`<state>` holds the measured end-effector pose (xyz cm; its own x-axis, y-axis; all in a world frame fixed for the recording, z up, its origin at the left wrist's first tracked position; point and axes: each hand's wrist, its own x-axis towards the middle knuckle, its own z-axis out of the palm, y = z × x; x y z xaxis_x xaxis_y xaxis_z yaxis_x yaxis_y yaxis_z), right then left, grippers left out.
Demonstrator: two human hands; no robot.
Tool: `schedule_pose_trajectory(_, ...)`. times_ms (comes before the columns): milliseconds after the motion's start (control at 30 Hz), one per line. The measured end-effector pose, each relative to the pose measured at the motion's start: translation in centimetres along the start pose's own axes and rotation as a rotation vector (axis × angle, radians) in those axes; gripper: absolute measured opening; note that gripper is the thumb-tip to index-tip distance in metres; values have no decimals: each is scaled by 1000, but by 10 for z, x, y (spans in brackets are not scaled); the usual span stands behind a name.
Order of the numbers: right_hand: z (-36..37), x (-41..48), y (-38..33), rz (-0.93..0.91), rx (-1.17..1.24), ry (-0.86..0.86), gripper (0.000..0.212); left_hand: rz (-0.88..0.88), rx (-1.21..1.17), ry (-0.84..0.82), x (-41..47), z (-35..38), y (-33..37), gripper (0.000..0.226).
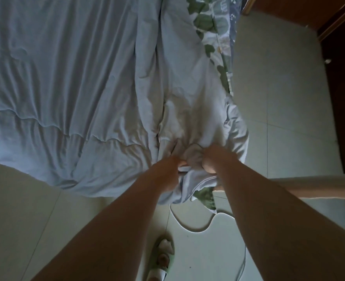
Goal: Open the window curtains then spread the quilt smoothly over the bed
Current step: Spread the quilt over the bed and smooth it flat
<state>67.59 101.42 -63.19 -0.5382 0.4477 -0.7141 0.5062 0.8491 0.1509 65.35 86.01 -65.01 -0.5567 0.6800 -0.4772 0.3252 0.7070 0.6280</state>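
Observation:
A pale blue quilt [66,78] lies over the bed, wrinkled, with a thick bunched fold running down toward its near corner. My left hand [167,171] and my right hand [214,159] both grip that bunched corner at the bed's near edge, close together, fingers buried in the fabric. A leaf-patterned sheet [210,27] shows beneath the quilt along the right side and again under the gripped corner. No window or curtains are in view.
Pale tiled floor [289,88] surrounds the bed. A white cable [189,226] loops on the floor below the corner. My foot in a green slipper [161,258] stands near it. Dark wooden furniture [339,78] lines the right. A light board [309,185] juts in from the right.

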Motion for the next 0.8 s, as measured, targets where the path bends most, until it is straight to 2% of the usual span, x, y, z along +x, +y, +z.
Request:
schedule_pose_trajectory(100, -5, -12, 1, 46, 63, 135, 37, -133, -43, 71, -7, -15, 1, 50)
schedule_pose_trajectory(200, -22, -29, -4, -7, 73, 279, 33, -264, -151, 149, -22, -35, 3, 51)
schedule_pose_trajectory(300, -42, -53, -15, -76, 155, 318, 32, -263, -170, 242, -44, -59, 15, 44)
schedule_pose_trajectory(533, -79, -132, -20, -197, 364, 378, 29, -297, -383, 419, -121, -107, 69, 35)
schedule_pose_trajectory(800, -98, -234, -2, -372, 430, 429, 42, -273, -425, 607, -195, -137, 118, 28)
